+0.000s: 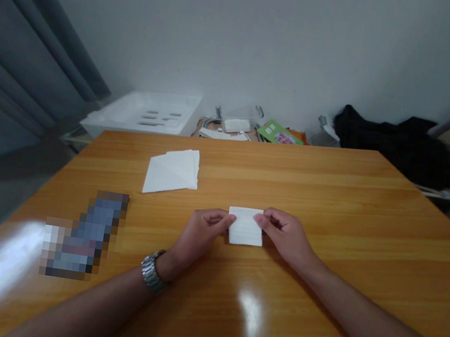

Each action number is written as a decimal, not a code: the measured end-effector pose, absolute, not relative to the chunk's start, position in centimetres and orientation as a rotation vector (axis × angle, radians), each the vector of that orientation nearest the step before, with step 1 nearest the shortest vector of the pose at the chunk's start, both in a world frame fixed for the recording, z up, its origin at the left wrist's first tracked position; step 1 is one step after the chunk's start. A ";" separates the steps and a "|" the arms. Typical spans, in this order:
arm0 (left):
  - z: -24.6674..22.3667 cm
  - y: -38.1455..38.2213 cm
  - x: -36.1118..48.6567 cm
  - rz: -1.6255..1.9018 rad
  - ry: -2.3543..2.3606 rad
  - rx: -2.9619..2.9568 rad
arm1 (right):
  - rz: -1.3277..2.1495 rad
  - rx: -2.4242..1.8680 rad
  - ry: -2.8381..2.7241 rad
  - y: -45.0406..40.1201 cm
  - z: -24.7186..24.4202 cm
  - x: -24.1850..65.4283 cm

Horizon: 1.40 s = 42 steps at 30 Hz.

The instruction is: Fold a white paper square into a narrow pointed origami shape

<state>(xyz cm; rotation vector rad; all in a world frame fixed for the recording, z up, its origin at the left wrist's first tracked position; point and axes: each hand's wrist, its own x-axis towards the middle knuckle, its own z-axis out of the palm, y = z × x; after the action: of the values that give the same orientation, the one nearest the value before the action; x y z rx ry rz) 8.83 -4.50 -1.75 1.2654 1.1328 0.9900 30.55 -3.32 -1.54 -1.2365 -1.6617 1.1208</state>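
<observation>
A small piece of lined white paper, roughly square and seemingly folded, is held up between both hands above the wooden table. My left hand, with a metal watch on its wrist, pinches the paper's left edge, thumb on top. At the upper right edge, my right hand grips it with the thumb in front and the fingers curled behind. The fingertips behind the paper are hidden. Farther back on the left lies a loose stack of lined white sheets.
A pixelated, dark oblong object lies at the table's left. Beyond the far edge are a white plastic tray, a green booklet among assorted items, and black cloth on the right. A grey curtain hangs at left.
</observation>
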 end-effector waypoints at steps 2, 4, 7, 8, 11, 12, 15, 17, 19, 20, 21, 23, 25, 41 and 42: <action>-1.5 -4.5 8.9 0.994 1.170 1.274 | 1.123 -1.234 -1.665 -3.4 -1.4 30.5; -1.3 -4.5 8.9 1.009 1.196 1.279 | 1.118 -1.232 -1.668 -3.4 -1.2 30.4; -1.3 -4.5 8.9 1.021 1.206 1.284 | 1.115 -1.232 -1.662 -3.5 -1.0 30.4; -1.3 -4.5 8.8 1.016 1.204 1.295 | 1.120 -1.231 -1.656 -3.5 -1.0 30.4; -1.7 -4.5 8.8 1.003 1.196 1.333 | 1.131 -1.223 -1.638 -3.5 -1.1 30.4; -1.8 -4.5 8.9 1.006 1.192 1.339 | 1.131 -1.219 -1.636 -3.4 -1.1 30.4; -1.8 -4.5 8.9 1.009 1.176 1.351 | 1.129 -1.214 -1.626 -3.4 -1.2 30.5; -1.7 -4.5 8.9 0.984 1.166 1.377 | 1.117 -1.220 -1.616 -3.4 -1.1 30.6; -1.6 -4.5 8.8 0.949 1.154 1.401 | 1.098 -1.225 -1.611 -3.3 -1.1 30.7; -1.6 -4.5 8.8 0.938 1.150 1.404 | 1.091 -1.226 -1.611 -3.3 -1.1 30.7; -1.6 -4.5 8.8 0.933 1.149 1.401 | 1.086 -1.224 -1.614 -3.3 -1.1 30.7; -1.7 -4.5 8.8 0.934 1.164 1.386 | 1.080 -1.218 -1.621 -3.2 -1.1 30.8; -1.7 -4.5 8.8 0.934 1.192 1.372 | 1.074 -1.217 -1.629 -3.2 -1.1 30.8; -1.6 -4.4 8.9 0.892 1.140 1.323 | 1.037 -1.233 -1.590 -2.8 -1.2 31.0; -1.7 -4.4 9.0 0.897 1.134 1.321 | 1.042 -1.232 -1.588 -2.8 -1.2 31.0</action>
<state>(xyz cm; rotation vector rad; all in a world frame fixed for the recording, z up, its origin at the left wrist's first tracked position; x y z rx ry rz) 8.96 -4.44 -1.66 1.3212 1.1337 0.8970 31.04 -2.78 -1.24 -1.2316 -1.5882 1.0419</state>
